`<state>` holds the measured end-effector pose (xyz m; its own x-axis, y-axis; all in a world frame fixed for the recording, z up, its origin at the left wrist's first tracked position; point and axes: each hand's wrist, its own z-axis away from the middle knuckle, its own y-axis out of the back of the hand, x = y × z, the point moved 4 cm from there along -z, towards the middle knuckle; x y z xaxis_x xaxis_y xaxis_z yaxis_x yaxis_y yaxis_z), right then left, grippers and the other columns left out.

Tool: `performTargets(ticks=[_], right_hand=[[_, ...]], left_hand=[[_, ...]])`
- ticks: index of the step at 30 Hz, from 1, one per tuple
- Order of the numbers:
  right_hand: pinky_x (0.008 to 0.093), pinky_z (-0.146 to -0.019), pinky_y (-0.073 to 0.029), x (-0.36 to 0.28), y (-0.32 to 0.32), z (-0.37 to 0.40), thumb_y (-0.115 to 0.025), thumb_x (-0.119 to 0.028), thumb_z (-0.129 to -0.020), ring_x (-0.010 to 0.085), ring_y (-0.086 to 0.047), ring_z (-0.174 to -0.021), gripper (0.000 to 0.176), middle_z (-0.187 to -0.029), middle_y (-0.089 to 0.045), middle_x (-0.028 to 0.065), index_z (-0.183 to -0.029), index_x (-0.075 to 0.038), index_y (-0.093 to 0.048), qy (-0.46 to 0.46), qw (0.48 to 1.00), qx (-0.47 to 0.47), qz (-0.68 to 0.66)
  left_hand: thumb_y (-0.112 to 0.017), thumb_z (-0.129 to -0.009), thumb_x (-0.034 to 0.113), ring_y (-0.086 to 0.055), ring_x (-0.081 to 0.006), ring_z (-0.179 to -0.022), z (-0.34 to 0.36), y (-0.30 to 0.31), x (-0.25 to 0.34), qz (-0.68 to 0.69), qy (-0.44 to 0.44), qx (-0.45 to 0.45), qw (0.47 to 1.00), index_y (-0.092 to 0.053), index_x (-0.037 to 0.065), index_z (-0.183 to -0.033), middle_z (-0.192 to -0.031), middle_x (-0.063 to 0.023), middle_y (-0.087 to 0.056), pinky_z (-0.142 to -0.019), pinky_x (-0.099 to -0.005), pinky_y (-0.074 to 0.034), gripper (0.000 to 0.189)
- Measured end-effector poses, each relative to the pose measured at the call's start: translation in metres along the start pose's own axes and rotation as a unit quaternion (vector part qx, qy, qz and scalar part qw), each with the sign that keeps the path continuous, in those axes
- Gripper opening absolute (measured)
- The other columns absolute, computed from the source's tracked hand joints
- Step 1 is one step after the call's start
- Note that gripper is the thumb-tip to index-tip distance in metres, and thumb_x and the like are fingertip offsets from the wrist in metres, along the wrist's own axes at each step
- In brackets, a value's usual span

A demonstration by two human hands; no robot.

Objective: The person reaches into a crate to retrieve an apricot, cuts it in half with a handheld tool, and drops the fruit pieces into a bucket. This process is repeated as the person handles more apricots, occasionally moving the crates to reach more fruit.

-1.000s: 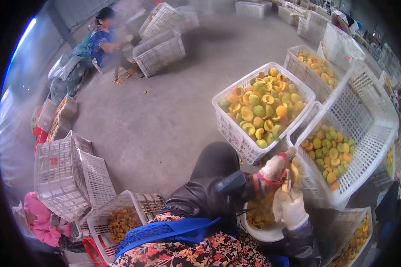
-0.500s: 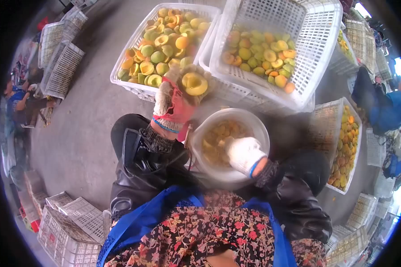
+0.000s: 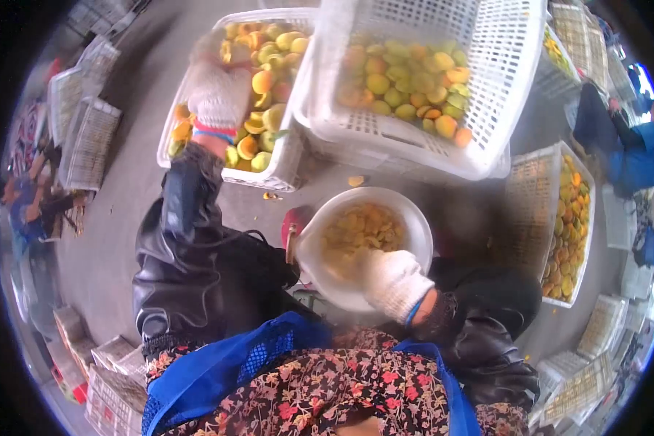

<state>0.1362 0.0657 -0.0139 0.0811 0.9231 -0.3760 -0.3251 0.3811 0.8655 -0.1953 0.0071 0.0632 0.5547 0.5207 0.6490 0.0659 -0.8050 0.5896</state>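
- Over a white crate (image 3: pixel 285 174) of mostly halved fruit (image 3: pixel 265 83), a worker's left grip (image 3: pixel 216 91), in a pale knit glove, hangs at the end of a stretched arm. Its fingers are blurred; whether they are open or closed on a piece cannot be told.
- Between the worker's knees, the right grip (image 3: pixel 398 283), also gloved, dips into a white bucket (image 3: pixel 423 232). Its fingertips are lost in blur, so its state cannot be told either.
- Beneath and just to the right of the left grip lie the crate's halves, with that hand by far the nearer; rounded, they show no clear long axis.
- Back toward the worker and to the right of the left grip stands the bucket, apart from the crate. Its fruit pieces (image 3: pixel 363 227) lie just ahead of the right grip.
- Beyond the bucket, a tilted crate (image 3: pixel 487 80) holds more fruit (image 3: pixel 407 83).
- On the floor (image 3: pixel 112 251), a loose piece (image 3: pixel 356 181) rests near the bucket's far rim.
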Motion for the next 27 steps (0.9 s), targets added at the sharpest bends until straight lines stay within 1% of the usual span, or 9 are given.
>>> performTargets(ticks=[2, 4, 6, 8, 16, 18, 20, 26, 27], right_hand=[[0.0402, -0.054, -0.05, -0.002, -0.016, 0.0, -0.055, -0.015, -0.08, 0.0239, -0.066, -0.073, 0.019, -0.086, -0.064, 0.0082, -0.094, -0.007, -0.066, 0.031, 0.995, -0.054, 0.075], [0.0409, -0.051, -0.049, -0.003, -0.027, 0.002, -0.056, -0.014, -0.079, 0.0223, -0.065, -0.073, 0.019, -0.086, -0.064, 0.0072, -0.093, -0.008, -0.066, 0.018, 0.996, -0.086, 0.022], [0.0414, -0.05, -0.049, -0.006, -0.021, 0.001, -0.056, -0.013, -0.078, 0.0222, -0.064, -0.07, 0.022, -0.083, -0.063, 0.0068, -0.096, -0.005, -0.065, 0.007, 0.998, -0.058, -0.006], [0.0401, -0.053, -0.053, -0.004, -0.009, 0.003, -0.054, -0.015, -0.083, 0.0272, -0.069, -0.067, 0.018, -0.071, -0.068, 0.0113, -0.091, -0.008, -0.068, -0.056, 0.996, -0.048, -0.043], [0.0434, -0.046, -0.047, 0.012, -0.003, 0.01, -0.056, -0.02, -0.079, 0.0275, -0.063, -0.058, 0.017, -0.072, -0.061, 0.0085, -0.089, -0.007, -0.059, -0.037, 0.997, -0.041, -0.062], [0.0433, -0.043, -0.046, 0.017, -0.002, 0.014, -0.055, -0.02, -0.08, 0.0274, -0.062, -0.055, 0.015, -0.07, -0.06, 0.0081, -0.088, -0.008, -0.059, -0.049, 0.994, -0.011, -0.096], [0.0432, -0.041, -0.045, 0.02, 0.0, 0.016, -0.054, -0.02, -0.082, 0.0273, -0.061, -0.051, 0.013, -0.068, -0.06, 0.0077, -0.086, -0.008, -0.059, -0.069, 0.989, 0.017, -0.133], [0.0444, -0.041, -0.046, 0.018, 0.024, 0.021, -0.054, -0.021, -0.083, 0.029, -0.062, -0.051, 0.014, -0.069, -0.061, 0.0096, -0.087, -0.008, -0.058, -0.047, 0.984, 0.035, -0.171], [0.0445, -0.042, -0.046, 0.019, 0.019, 0.023, -0.054, -0.021, -0.083, 0.0291, -0.062, -0.051, 0.014, -0.069, -0.061, 0.0102, -0.087, -0.008, -0.058, -0.048, 0.988, 0.024, -0.147]], left_hand=[[-0.063, -0.088, 0.016, -0.066, -0.0163, -0.08, 0.017, -0.043, 0.011, 0.171, -0.213, 0.042, 0.961, -0.057, 0.007, -0.123, -0.093, -0.0072, -0.07, -0.069, -0.0309, -0.053, 0.036], [-0.066, -0.084, 0.013, -0.065, -0.0208, -0.097, 0.044, -0.072, 0.045, 0.326, -0.098, -0.184, 0.922, -0.059, 0.007, -0.121, -0.103, -0.0108, -0.069, -0.083, -0.032, -0.051, 0.038], [-0.066, -0.082, 0.015, -0.065, -0.0275, -0.096, 0.057, -0.095, 0.095, 0.093, -0.305, -0.211, 0.924, -0.063, 0.002, -0.11, -0.101, -0.0157, -0.068, -0.083, -0.0331, -0.051, 0.032], [-0.067, -0.08, 0.016, -0.066, -0.0339, -0.086, 0.056, -0.13, 0.116, -0.085, -0.172, -0.405, 0.894, -0.067, 0.0, -0.1, -0.095, -0.019, -0.067, -0.076, -0.0369, -0.054, 0.025], [-0.065, -0.077, 0.015, -0.068, -0.0276, -0.079, 0.053, -0.312, -0.002, -0.374, -0.297, -0.413, 0.776, -0.072, 0.006, -0.096, -0.089, -0.0139, -0.07, -0.066, -0.0437, -0.056, 0.022], [-0.062, -0.076, 0.015, -0.068, -0.0312, -0.078, 0.071, -0.351, -0.041, -0.614, -0.359, -0.229, 0.665, -0.073, 0.005, -0.099, -0.086, -0.0173, -0.069, -0.062, -0.0484, -0.056, 0.027], [-0.06, -0.078, 0.02, -0.066, -0.0232, -0.081, 0.078, -0.339, -0.037, -0.6, -0.398, -0.102, 0.686, -0.07, 0.005, -0.087, -0.079, -0.0056, -0.068, -0.064, -0.0458, -0.052, 0.021], [-0.061, -0.076, 0.019, -0.066, -0.0251, -0.08, 0.068, -0.311, -0.014, -0.471, -0.301, -0.335, 0.759, -0.071, 0.01, -0.083, -0.082, -0.0039, -0.068, -0.063, -0.0457, -0.051, 0.015], [-0.062, -0.076, 0.02, -0.066, -0.0258, -0.081, 0.081, -0.34, -0.052, -0.592, -0.346, -0.145, 0.713, -0.072, 0.012, -0.081, -0.083, -0.0038, -0.069, -0.062, -0.0463, -0.051, 0.014]])
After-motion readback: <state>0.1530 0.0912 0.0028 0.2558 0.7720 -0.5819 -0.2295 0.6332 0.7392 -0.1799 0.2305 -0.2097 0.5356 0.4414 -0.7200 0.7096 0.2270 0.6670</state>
